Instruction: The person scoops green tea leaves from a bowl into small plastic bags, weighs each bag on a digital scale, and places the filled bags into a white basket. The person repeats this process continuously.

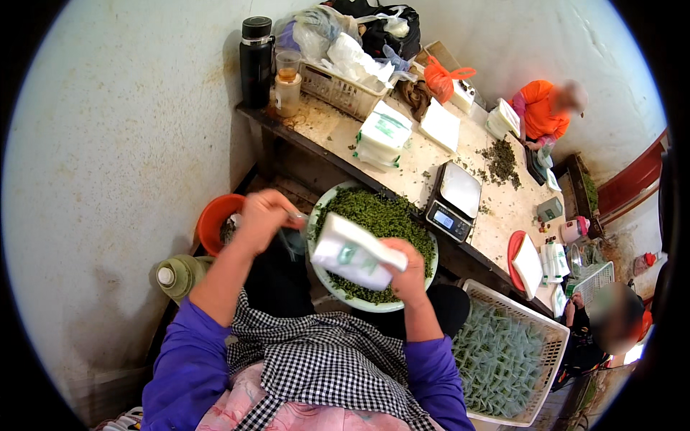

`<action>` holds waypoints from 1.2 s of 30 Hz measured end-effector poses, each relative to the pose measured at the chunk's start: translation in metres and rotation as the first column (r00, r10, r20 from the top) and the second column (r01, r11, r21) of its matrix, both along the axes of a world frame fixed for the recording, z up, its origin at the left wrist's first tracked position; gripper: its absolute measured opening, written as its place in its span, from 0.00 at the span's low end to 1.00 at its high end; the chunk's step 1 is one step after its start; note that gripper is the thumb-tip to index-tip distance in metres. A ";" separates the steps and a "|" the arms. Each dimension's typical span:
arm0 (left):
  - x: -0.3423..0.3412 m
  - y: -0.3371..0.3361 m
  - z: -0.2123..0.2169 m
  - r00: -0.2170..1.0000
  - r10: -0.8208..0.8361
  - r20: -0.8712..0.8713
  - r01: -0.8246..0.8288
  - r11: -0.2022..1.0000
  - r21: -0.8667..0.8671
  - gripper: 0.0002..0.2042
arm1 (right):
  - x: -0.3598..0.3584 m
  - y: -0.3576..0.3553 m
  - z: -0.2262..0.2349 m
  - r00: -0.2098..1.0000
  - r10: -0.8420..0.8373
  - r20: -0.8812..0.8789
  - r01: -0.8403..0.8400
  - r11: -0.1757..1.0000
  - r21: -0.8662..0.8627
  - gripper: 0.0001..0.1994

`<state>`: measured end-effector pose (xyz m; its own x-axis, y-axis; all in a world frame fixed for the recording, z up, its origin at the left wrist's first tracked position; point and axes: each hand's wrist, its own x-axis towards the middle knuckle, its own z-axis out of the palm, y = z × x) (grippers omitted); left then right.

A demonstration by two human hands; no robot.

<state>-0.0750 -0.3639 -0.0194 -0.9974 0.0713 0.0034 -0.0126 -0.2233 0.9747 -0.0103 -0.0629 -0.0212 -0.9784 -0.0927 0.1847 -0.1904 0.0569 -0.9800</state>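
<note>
My right hand (407, 271) grips a stack of white plastic bags (352, 253) with green print, tilted above a round pale-green basin (338, 303). Small green sprigs (377, 212) fill the basin between my knees. To the left of its rim, my left hand (264, 215) is closed in a pinch. From its fingertips hangs something thin and see-through, which looks like a clear plastic bag (293, 243), blurred by motion. The stack covers the middle of the sprigs.
Ahead, a table (334, 147) bears a digital scale (454, 201), bag stacks (384, 133) and a black flask (256, 65). An orange bucket (215, 223) and green jug (176, 276) stand left. A crate (557, 345) of filled bags sits right. Two people work across the table's far side.
</note>
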 end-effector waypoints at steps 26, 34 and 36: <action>-0.059 0.099 -0.016 0.993 0.044 0.114 -0.042 0.999 -0.019 0.20 | -0.092 -0.031 -0.027 0.940 -0.339 0.046 0.335 0.940 0.065 0.26; -0.057 0.114 -0.027 0.899 0.179 -0.401 -0.361 0.820 -0.444 0.22 | -0.069 -0.058 -0.029 0.875 -0.359 -0.324 0.442 0.867 0.232 0.24; -0.085 0.117 0.000 0.926 0.116 -0.360 -0.279 0.852 -0.443 0.21 | -0.097 -0.049 -0.024 0.896 -0.444 0.005 0.443 0.893 -0.073 0.26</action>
<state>-0.1601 -0.2470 -0.0198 -0.9425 -0.0528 0.3301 0.2994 0.3062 0.9037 -0.1074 -0.1118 -0.0457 -0.9126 0.3641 0.1858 -0.1726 0.0687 -0.9826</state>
